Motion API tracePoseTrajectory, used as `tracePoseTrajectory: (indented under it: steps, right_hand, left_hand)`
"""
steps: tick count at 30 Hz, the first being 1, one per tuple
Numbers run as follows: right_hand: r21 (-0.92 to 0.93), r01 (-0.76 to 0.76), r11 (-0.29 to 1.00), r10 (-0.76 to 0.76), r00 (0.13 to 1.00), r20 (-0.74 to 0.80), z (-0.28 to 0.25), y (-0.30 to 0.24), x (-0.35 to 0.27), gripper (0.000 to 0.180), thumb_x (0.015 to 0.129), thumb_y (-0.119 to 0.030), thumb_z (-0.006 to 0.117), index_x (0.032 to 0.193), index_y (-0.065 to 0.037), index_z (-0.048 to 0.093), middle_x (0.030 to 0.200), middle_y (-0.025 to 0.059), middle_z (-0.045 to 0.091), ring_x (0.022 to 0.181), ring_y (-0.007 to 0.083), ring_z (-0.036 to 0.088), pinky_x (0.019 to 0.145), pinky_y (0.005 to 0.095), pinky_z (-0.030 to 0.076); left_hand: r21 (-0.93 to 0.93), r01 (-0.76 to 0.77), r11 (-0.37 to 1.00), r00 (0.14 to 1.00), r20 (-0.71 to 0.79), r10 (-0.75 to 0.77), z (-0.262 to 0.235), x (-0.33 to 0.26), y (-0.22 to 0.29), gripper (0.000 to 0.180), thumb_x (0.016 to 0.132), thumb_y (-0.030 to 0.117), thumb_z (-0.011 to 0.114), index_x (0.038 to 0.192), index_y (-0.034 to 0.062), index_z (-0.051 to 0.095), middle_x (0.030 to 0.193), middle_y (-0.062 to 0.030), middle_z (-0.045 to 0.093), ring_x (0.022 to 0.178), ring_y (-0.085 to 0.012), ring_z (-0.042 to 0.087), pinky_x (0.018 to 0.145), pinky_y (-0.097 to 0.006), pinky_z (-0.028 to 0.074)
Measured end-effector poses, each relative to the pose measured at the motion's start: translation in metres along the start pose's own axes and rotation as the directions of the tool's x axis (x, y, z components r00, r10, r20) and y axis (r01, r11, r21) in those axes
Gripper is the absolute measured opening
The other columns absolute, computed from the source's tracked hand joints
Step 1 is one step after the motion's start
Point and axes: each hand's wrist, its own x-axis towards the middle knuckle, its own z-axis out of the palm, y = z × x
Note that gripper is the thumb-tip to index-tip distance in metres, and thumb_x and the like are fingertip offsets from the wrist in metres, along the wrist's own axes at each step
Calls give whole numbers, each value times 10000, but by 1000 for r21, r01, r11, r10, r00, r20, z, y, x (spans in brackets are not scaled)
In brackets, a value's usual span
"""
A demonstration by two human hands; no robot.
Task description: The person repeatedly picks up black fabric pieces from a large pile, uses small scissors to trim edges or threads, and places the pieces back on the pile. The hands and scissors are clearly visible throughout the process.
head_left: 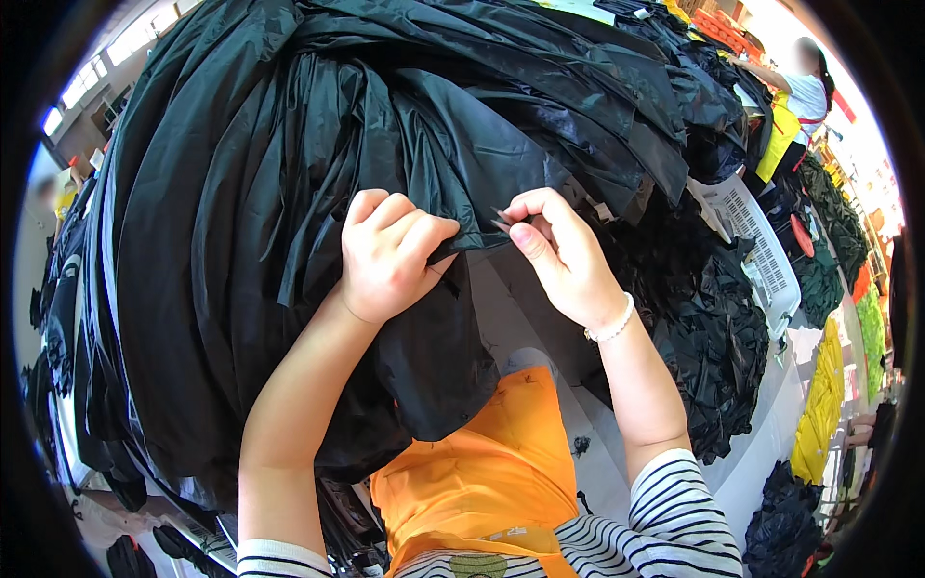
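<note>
A big heap of thin black fabric (222,193) hangs in folds in front of me. My left hand (390,255) is closed on the edge of the black fabric, pinching it between thumb and fingers. Just to its right, my right hand (564,250) grips small dark thread snips (500,220). Their two pointed blades stick out toward the left hand, slightly apart, close to the fabric edge; the rest of them is hidden in the fingers. A loose end of the fabric drapes down below my left hand, over my orange apron (491,453).
On the right a pile of crumpled black fabric (703,328) lies beside a white plastic basket (752,231). Yellow fabric (817,405) hangs farther right. Another person (805,91) stands at the upper right, near more garments. Dark scraps lie on the floor.
</note>
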Motion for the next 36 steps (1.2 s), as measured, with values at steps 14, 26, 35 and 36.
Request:
tracePoseTrajectory:
  steps: [14,26,35,36]
  right_hand:
    - [-237,159,958,-165,986,-3,13,-19,8,149,899,-126,675,959,-28,580,887,91,602,726,222,638,650,295,507]
    - [-406,71,911,-247,883,-399,-10,12,25,597,830,-302,775,1266,36,547,1233,209,590,1042,278,641,901,341,509]
    - [209,107,972,-130,986,100,117,-18,-22,324,717,126,548,1012,49,657,852,194,653,781,278,662,709,328,511]
    - [323,186,928,-248,955,162,128,-35,-35,288,726,121,550,991,59,645,820,203,627,733,312,645,671,337,506]
  left_hand:
    - [39,24,999,997,-69,-22,2,-3,-1,342,485,138,825,756,125,617,660,33,547,648,-166,556,692,-340,396]
    - [-141,18,990,995,102,-3,0,-3,-4,291,569,196,828,730,113,600,627,16,523,624,-191,528,647,-334,396]
    - [-759,460,461,817,159,-554,-23,20,-60,629,1003,512,308,1141,-18,617,1062,-125,655,944,-183,607,939,-303,403]
    - [-804,458,379,799,186,-572,-22,22,-64,640,1018,503,267,1165,-15,612,1080,-133,657,977,-186,604,970,-308,389]
